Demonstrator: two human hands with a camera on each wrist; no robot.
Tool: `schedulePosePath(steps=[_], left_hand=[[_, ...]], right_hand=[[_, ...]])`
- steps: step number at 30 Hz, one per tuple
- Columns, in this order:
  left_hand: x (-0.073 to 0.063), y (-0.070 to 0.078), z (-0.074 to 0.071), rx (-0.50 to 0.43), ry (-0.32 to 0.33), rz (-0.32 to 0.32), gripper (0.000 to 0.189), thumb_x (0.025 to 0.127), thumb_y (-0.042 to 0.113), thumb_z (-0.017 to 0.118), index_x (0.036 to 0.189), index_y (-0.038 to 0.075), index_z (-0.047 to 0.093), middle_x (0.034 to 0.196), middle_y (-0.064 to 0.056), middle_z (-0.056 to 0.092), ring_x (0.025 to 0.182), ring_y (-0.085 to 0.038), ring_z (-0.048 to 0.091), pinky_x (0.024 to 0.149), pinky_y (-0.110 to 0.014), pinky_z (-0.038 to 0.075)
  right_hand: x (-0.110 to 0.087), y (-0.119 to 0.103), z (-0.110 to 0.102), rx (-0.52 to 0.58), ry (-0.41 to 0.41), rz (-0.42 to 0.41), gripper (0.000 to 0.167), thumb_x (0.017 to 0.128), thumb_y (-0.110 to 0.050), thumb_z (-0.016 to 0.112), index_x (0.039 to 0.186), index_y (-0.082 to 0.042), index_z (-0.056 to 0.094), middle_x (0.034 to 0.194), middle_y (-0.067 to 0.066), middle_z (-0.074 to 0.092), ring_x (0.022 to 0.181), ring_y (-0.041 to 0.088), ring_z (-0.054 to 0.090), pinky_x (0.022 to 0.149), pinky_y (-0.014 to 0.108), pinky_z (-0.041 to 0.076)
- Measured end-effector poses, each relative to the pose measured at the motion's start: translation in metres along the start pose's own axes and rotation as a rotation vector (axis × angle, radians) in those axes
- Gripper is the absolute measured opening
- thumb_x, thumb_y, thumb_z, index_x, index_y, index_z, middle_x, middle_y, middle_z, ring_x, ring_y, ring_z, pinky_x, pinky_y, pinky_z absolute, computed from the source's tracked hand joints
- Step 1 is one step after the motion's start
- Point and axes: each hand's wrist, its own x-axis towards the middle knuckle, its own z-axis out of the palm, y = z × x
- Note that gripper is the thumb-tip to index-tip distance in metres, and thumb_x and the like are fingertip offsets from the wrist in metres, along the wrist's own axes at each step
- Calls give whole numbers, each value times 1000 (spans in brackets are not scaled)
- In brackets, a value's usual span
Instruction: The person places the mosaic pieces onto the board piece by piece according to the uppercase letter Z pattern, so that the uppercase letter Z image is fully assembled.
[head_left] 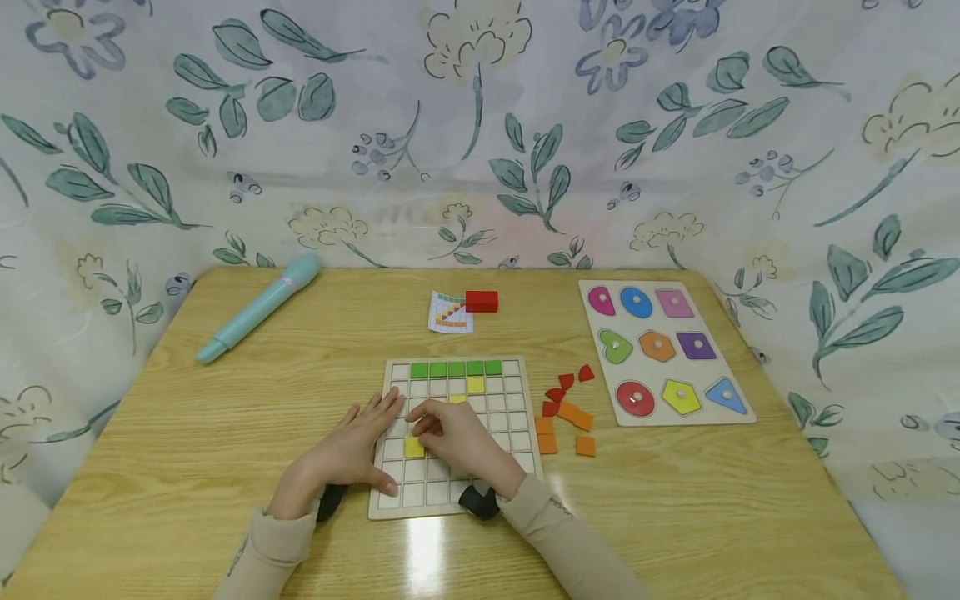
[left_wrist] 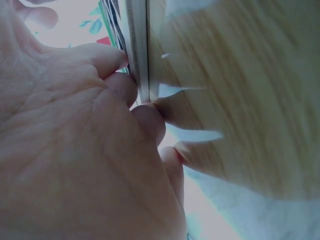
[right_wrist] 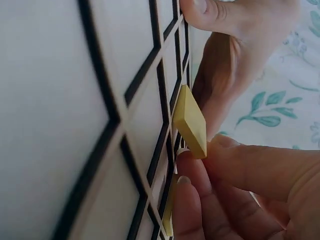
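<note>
The right hand [head_left: 459, 437] pinches a yellow tile [right_wrist: 192, 122] between the thumb and a finger. The tile is tipped up at a slant — it is not flat in a square. It is over the lower left part of the white grid board [head_left: 438, 493]. The left hand [head_left: 348, 442] grips nothing. Its fingers are spread at the board's left edge, with the thumb over the board, maybe to keep it from sliding.

The step in hand looks like putting this yellow tile in its square. The next move seems to need a small turn to line up the sides, then laying it flat and letting go.

Two more yellow tiles [head_left: 476, 384] show higher up, below the green tiles [head_left: 457, 368] along the top row. Just right of the board lie red pieces [head_left: 586, 373] and orange tiles [head_left: 585, 447] — none of them on the grid. Farther back is a little picture card [head_left: 450, 321], beside a red block [head_left: 482, 302].
</note>
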Motion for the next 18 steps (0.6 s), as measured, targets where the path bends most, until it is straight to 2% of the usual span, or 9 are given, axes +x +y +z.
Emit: schedulePosePath(steps=[6,11,18], left_hand=[[0,0,-1,2,-2,-4,126,59,44,86,153,-3,16,161,-22,8,148,-45,5,116,-66,4],[1,2,-1,-1,1,-5,127,59,43,87,153,-2,16,162,-22,8,148,-45,4,117,-66,4],[3,1,0,-11,-5,-11,127,58,42,88,154,0,16,162,-22,6,149,-45,2,117,-66,2]], right_hand=[[0,1,-5,-39,-13,-31,23,91,-3,64,113,-9,68,98,4,73,88,8,66,80,16,52],[1,8,-16,0,-27,-7,22,91,-8,65,113,-9,69,99,3,72,87,7,64,79,16,51],[-5,33,-56,48,85,76,26,90,-8,67,116,-5,67,100,7,72,89,16,65,79,24,54]])
